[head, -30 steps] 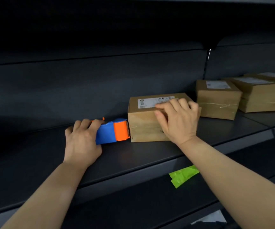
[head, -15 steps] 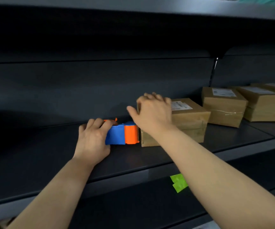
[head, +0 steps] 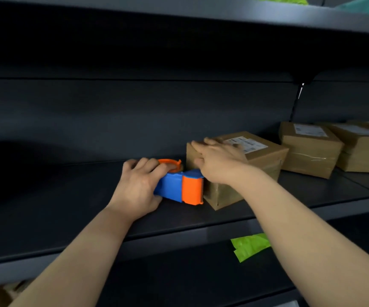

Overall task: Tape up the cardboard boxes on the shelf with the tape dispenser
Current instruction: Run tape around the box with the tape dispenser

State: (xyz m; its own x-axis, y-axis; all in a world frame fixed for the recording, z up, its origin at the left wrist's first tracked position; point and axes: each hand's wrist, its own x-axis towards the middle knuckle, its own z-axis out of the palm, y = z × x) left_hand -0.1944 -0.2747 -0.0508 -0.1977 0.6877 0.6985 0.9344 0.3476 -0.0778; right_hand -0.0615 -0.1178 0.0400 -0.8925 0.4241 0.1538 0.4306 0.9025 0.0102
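My left hand (head: 138, 187) grips the tape dispenser (head: 180, 188) at its body, flat right hand (head: 219, 161) pinning the probably light, slide-prone box (head: 265, 157).

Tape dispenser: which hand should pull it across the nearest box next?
Left, probably: the left hand grips the tape dispenser, its orange head against the nearest box; the right hand lies flat on the box top, steadying it.

Shelf (head: 68, 218): dark metal, matt, smooth
Tape dispenser (head: 179, 188): blue and orange plastic — smooth, faint sheen
Cardboard box (head: 265, 156): brown card, matt
Label (head: 245, 144): white printed paper
Neighbouring box (head: 307, 149): matt card — glossy clear tape band
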